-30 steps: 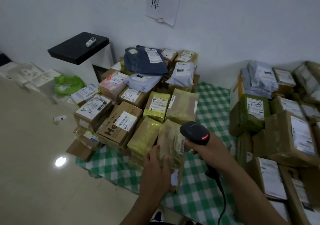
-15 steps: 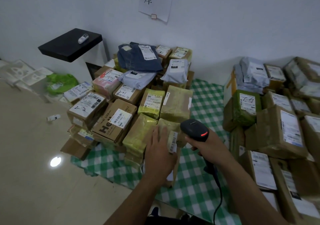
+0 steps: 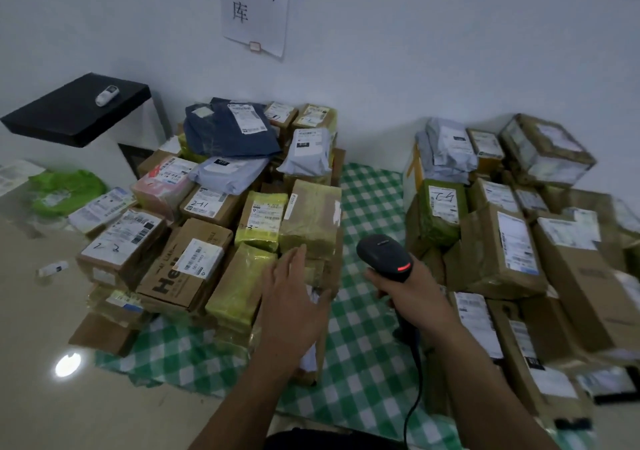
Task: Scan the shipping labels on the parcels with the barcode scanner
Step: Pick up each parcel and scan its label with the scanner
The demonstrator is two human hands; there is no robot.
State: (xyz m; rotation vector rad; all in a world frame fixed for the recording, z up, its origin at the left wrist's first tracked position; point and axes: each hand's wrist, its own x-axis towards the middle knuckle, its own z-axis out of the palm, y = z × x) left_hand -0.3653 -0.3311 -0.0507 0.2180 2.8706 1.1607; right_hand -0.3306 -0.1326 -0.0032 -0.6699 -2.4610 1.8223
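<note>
Parcels [image 3: 311,217] on green checked cloth [image 3: 367,363], white wall [image 3: 415,51], left hand [image 3: 294,307] spread, right hand [image 3: 412,297] gripping scanner [image 3: 384,255]

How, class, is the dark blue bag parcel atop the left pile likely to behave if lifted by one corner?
The dark blue bag parcel would probably sag, since its wrinkled skin drapes over the parcels beneath. Its smooth film looks slippery, so it may slide from a light grip.
</note>
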